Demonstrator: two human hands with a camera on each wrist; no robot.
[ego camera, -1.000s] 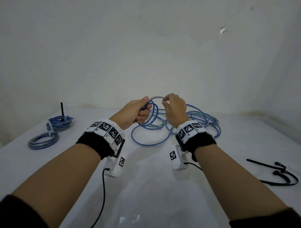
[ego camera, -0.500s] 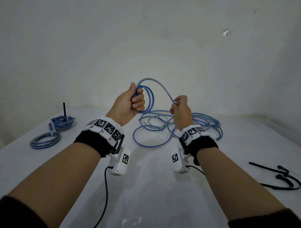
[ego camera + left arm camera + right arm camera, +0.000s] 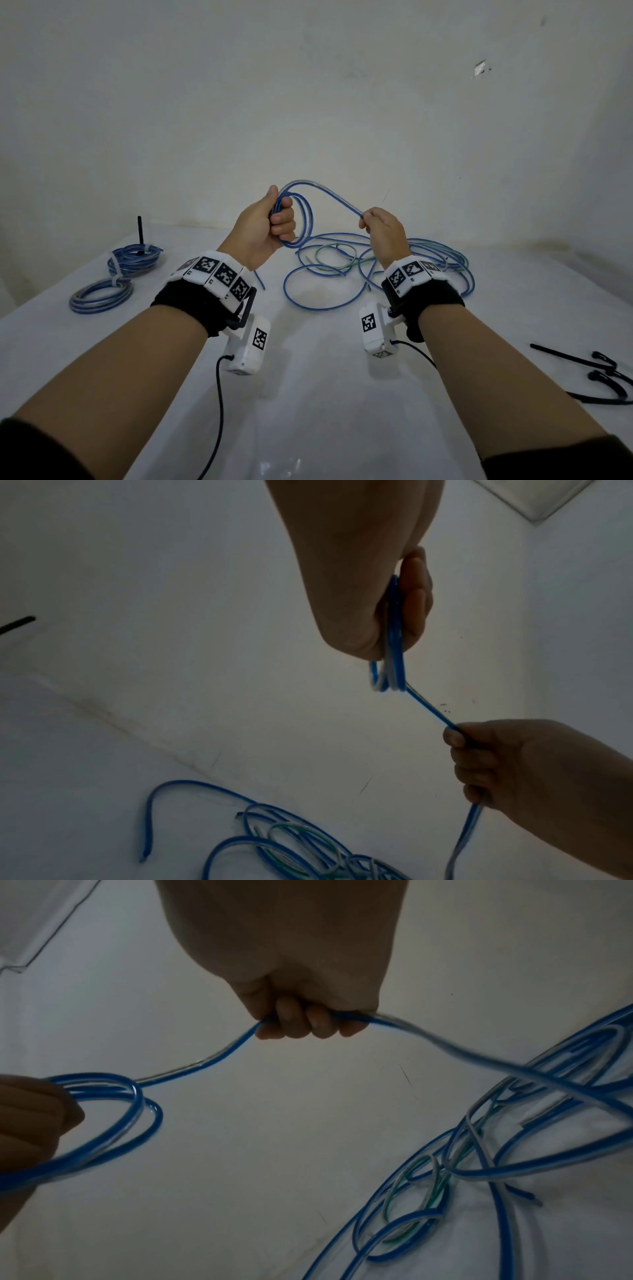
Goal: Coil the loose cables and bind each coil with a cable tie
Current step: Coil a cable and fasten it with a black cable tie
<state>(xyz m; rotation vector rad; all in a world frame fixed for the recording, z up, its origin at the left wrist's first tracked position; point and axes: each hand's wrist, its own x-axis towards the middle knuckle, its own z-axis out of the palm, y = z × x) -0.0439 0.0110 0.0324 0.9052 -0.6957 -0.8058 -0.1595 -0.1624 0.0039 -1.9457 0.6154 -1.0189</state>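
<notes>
A part-formed coil (image 3: 297, 219) of blue cable is held above the table (image 3: 308, 394) by the left hand (image 3: 265, 224), whose fingers are wrapped round a few stacked turns, the thumb laid up along them. The running length of the same blue cable (image 3: 337, 198) is gripped a short way off by the right hand (image 3: 385, 226), with all fingers curled round it; from that fist the cable is seen in the right wrist view to trail down into the loose cables (image 3: 376, 263) lying on the table behind and below both hands. Blue strands and at least one green strand (image 3: 329, 253) are interlaced in that heap, and several free ends are visible. The principal risk is judged to be snagging: if further slack is drawn while the strand is crossed beneath others, the heap may be dragged or a knot tightened. A second risk is judged to lie in the left grip, since the turns are held at one point only and may spring apart or twist if the hold is eased while a new turn is added. Uneven turn size may also result, making binding awkward. Two bound coils (image 3: 118, 279) are lying at the far left of the table, and black cable ties (image 3: 596, 373) are lying at the right, well apart from both hands, so that the coil must be kept pinched by one hand while a tie is fetched.
</notes>
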